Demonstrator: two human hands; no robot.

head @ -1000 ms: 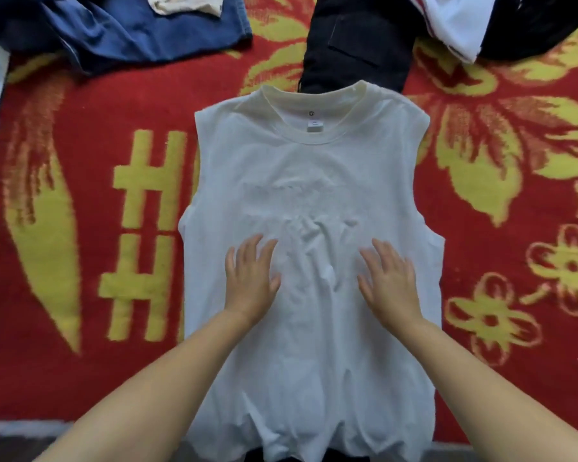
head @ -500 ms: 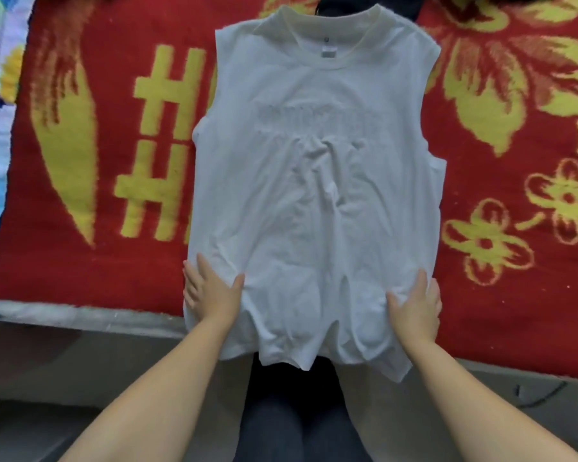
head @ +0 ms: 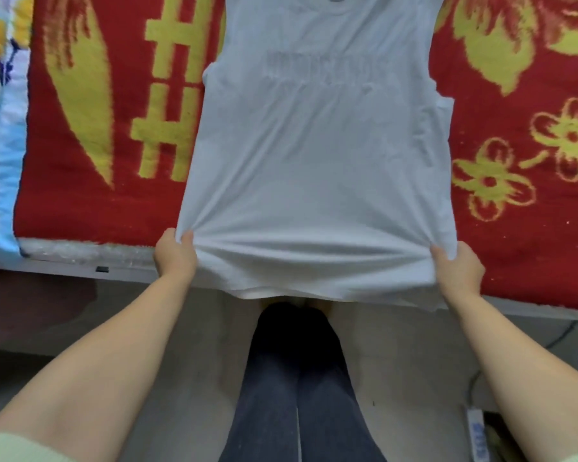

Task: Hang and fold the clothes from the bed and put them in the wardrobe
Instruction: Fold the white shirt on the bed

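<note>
The shirt (head: 321, 168) is thin, matt white cloth, smooth with soft creases near its hem. The blanket (head: 90, 128) on the bed looks thick, fuzzy woven cloth. The floor (head: 194, 345) looks smooth and dull.

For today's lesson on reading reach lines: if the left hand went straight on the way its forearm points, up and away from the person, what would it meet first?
The left hand already grips the white sleeveless shirt at its lower corner. Going straight on, it would probably meet more of that shirt, close to its left edge, lying on the red blanket; depth is unclear.
</note>
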